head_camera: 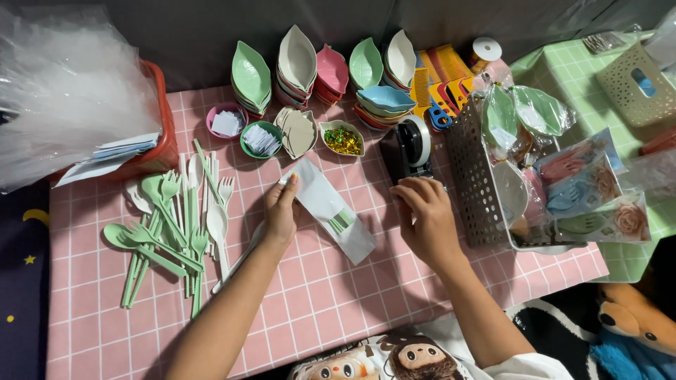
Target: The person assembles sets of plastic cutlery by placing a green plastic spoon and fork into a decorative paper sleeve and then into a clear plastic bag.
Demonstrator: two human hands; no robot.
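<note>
My left hand [282,211] holds the upper edge of a clear plastic sleeve [331,211] that lies on the pink checked tablecloth [317,302]. Inside the sleeve lies a white card and green cutlery. My right hand [422,218] rests by the base of a black tape dispenser [408,149], its fingers curled at the dispenser's front; I cannot see anything held in it.
Loose green and white forks and spoons [172,225] lie to the left. Stacks of leaf-shaped dishes [303,67], small bowls with paper slips and gold bits [343,138], a grey basket of wrapped sets [493,190], a red bin [158,148] with plastic bags, combs [440,70].
</note>
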